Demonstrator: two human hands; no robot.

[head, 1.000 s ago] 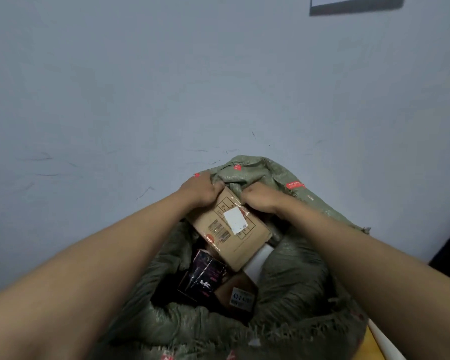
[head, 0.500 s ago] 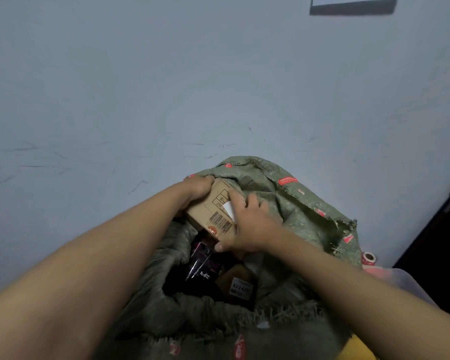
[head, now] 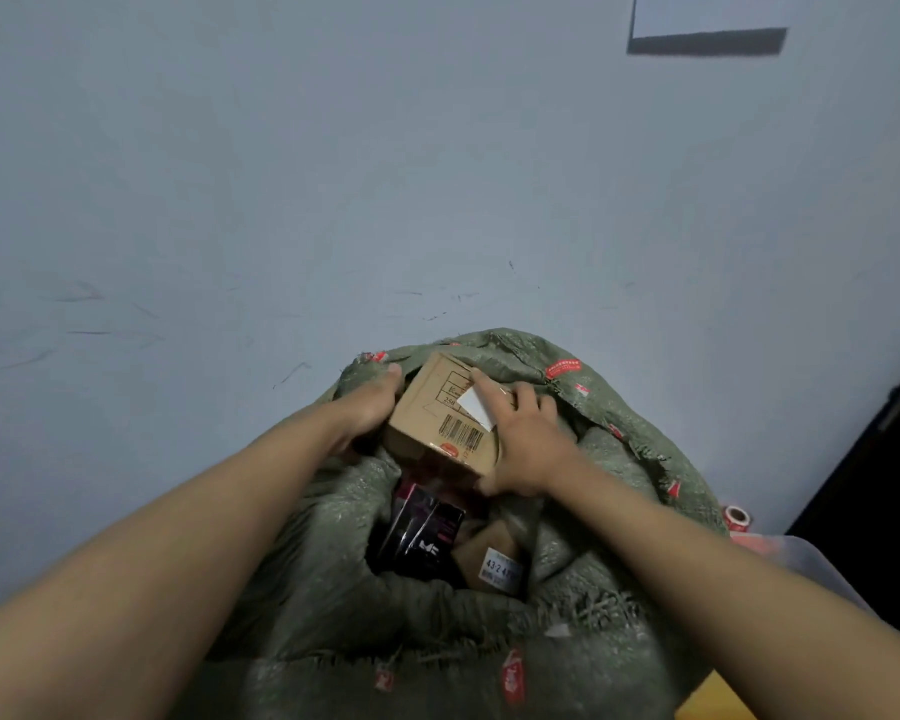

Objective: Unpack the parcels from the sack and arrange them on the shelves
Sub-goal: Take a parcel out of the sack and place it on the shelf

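Currently I am gripping the cardboard box (head: 440,413) at the sack (head: 583,631) mouth, left hand (head: 367,407) cupping its side, right hand (head: 523,444) curled over top and corner, for a balanced lift clear of the fabric.

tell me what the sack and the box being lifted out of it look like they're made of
The sack looks like woven plastic fabric, dull olive green: a coarse weave shows, and its cut rim is frayed into loose strands. The box looks like plain brown cardboard, matte, with folded edges, a printed barcode and a white paper label. The left hand and right hand hold it at either side.
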